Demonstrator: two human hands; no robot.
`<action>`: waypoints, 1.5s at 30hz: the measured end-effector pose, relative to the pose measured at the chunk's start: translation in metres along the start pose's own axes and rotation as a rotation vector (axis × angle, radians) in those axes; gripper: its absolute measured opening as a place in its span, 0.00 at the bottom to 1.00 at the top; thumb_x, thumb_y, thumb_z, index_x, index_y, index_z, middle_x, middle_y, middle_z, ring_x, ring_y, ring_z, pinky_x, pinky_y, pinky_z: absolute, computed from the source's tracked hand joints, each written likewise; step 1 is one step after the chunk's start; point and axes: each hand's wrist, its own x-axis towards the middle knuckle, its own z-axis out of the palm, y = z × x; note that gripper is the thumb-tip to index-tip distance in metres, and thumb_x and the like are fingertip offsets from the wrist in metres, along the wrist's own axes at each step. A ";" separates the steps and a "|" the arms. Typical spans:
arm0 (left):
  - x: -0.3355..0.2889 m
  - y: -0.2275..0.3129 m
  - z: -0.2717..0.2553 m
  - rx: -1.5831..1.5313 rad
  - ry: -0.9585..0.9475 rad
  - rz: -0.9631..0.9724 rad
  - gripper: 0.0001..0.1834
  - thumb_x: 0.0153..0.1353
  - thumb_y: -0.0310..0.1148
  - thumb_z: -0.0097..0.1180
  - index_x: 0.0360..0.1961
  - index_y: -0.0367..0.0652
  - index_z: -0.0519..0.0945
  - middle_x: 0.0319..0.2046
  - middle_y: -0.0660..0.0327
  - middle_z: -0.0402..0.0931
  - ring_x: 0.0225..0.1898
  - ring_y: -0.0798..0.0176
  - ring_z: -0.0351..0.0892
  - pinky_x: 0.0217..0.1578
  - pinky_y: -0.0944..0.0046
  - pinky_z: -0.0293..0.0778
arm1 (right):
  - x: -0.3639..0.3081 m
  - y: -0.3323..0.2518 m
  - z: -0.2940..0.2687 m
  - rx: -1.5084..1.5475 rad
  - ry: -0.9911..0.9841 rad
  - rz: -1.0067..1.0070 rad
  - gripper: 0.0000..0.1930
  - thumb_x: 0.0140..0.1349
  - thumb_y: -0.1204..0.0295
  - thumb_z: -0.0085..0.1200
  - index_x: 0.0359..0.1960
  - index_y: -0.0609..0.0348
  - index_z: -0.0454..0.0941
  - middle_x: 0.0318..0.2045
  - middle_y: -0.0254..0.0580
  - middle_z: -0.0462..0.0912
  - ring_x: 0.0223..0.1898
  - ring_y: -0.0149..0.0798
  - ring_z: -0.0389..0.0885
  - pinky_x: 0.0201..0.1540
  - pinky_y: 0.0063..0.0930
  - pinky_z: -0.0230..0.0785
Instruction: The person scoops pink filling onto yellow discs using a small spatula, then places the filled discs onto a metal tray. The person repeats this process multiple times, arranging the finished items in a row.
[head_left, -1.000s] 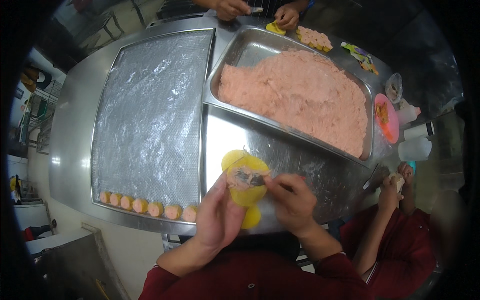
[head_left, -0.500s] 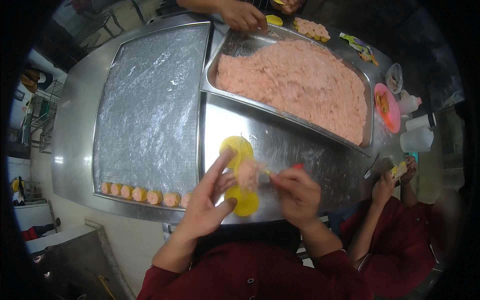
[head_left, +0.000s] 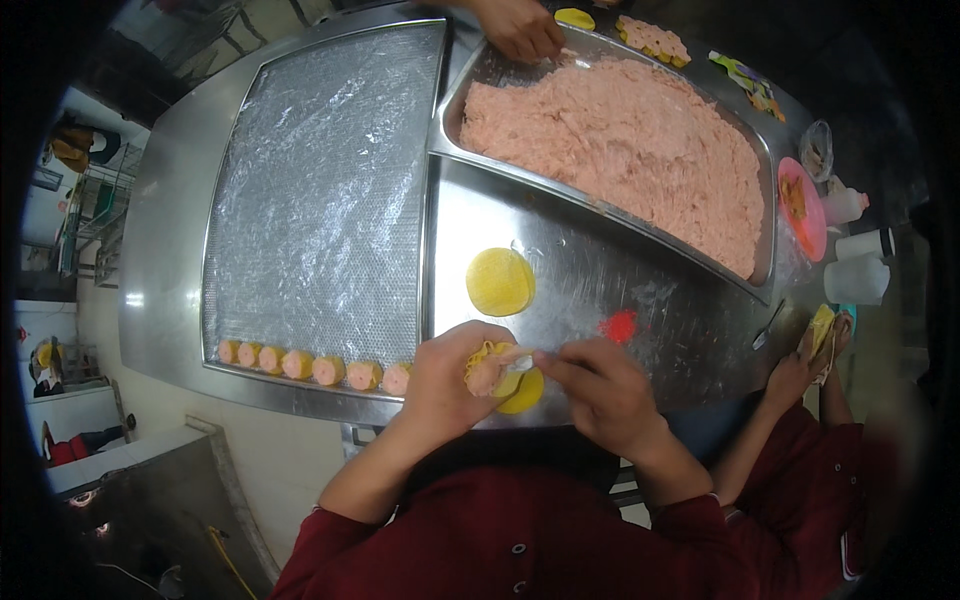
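The steel table (head_left: 160,260) carries everything; on it the broad film-covered tray (head_left: 320,200) lies just left of the steel pan (head_left: 452,135), which holds a big mound of pink filling (head_left: 630,150). Left of the pan and nearer than it, a row of small filled pieces (head_left: 297,363) lines the tray's near edge, apparently no longer than half a second ago. A co-worker's hand (head_left: 525,30) is at the pan's far left corner. On the pan's near side, the left hand (head_left: 450,380) has changed most: its fingers, spread wide a moment earlier, now curl round a half-formed piece (head_left: 482,376), yellow wrapper edges bunched about the pink. That suggests the work has passed from laying filling on to gathering and shaping. The right hand (head_left: 610,395) also sits nearer than the pan, thumb and forefinger pinching a small spreader (head_left: 520,364) (its blade, partly hidden, is at the piece's top). Between pan and left hand lie round yellow wrappers (head_left: 500,282); a red patch (head_left: 619,326), now clear of the right hand, shows between it and the pan.
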 end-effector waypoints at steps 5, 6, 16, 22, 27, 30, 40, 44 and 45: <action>0.000 -0.002 0.000 -0.103 0.043 -0.113 0.17 0.51 0.21 0.72 0.42 0.40 0.82 0.36 0.59 0.85 0.39 0.63 0.86 0.42 0.65 0.79 | 0.000 -0.010 -0.024 -0.115 -0.013 0.068 0.28 0.50 0.86 0.61 0.55 0.53 0.86 0.36 0.41 0.80 0.34 0.41 0.81 0.34 0.34 0.74; -0.001 -0.002 -0.001 -0.102 0.050 -0.129 0.16 0.52 0.22 0.71 0.42 0.40 0.82 0.35 0.57 0.85 0.37 0.60 0.87 0.40 0.63 0.79 | 0.002 -0.012 -0.026 -0.115 -0.015 0.040 0.27 0.50 0.86 0.61 0.54 0.53 0.87 0.36 0.41 0.81 0.34 0.41 0.81 0.34 0.34 0.75; -0.004 -0.005 0.000 0.058 -0.003 -0.093 0.17 0.50 0.18 0.73 0.43 0.38 0.83 0.38 0.56 0.87 0.41 0.64 0.87 0.44 0.64 0.80 | 0.009 -0.020 -0.028 -0.042 0.125 0.041 0.12 0.53 0.81 0.65 0.40 0.57 0.90 0.29 0.40 0.81 0.26 0.41 0.79 0.30 0.33 0.71; -0.009 0.002 0.004 -0.110 -0.097 -0.085 0.16 0.54 0.27 0.73 0.45 0.40 0.85 0.37 0.51 0.86 0.37 0.52 0.88 0.40 0.59 0.80 | 0.013 0.001 -0.015 0.116 0.009 0.266 0.08 0.58 0.70 0.72 0.27 0.57 0.84 0.22 0.38 0.80 0.23 0.39 0.78 0.27 0.31 0.66; -0.008 0.009 0.004 -0.027 -0.153 0.024 0.16 0.55 0.29 0.74 0.44 0.38 0.85 0.36 0.52 0.86 0.36 0.51 0.86 0.40 0.58 0.80 | 0.017 0.007 -0.001 0.156 0.051 0.078 0.12 0.57 0.66 0.74 0.25 0.56 0.83 0.21 0.37 0.79 0.23 0.38 0.77 0.27 0.32 0.66; -0.010 0.010 0.002 0.022 -0.213 -0.097 0.17 0.54 0.29 0.74 0.45 0.38 0.85 0.39 0.51 0.86 0.38 0.51 0.87 0.42 0.58 0.80 | 0.017 0.013 0.010 0.093 0.034 0.050 0.13 0.55 0.65 0.75 0.24 0.56 0.82 0.21 0.36 0.79 0.23 0.37 0.77 0.28 0.32 0.66; -0.011 -0.003 0.009 -0.162 -0.143 0.054 0.19 0.53 0.22 0.69 0.47 0.35 0.80 0.49 0.52 0.85 0.48 0.51 0.86 0.50 0.60 0.79 | -0.006 0.019 -0.009 0.162 0.054 0.012 0.11 0.51 0.68 0.76 0.24 0.55 0.83 0.21 0.36 0.78 0.23 0.39 0.75 0.30 0.34 0.64; -0.018 0.005 0.013 -0.301 -0.188 -0.120 0.14 0.54 0.26 0.70 0.42 0.37 0.83 0.39 0.52 0.87 0.40 0.52 0.88 0.43 0.60 0.80 | 0.000 0.015 -0.004 0.157 0.095 -0.059 0.13 0.51 0.66 0.77 0.24 0.55 0.82 0.21 0.36 0.77 0.24 0.38 0.75 0.29 0.34 0.63; -0.021 0.006 0.013 -0.266 -0.197 -0.116 0.13 0.54 0.27 0.70 0.41 0.37 0.83 0.37 0.52 0.87 0.38 0.53 0.88 0.42 0.60 0.80 | 0.002 0.015 0.000 0.158 0.094 -0.067 0.13 0.52 0.66 0.76 0.23 0.55 0.82 0.21 0.36 0.77 0.24 0.38 0.75 0.28 0.34 0.63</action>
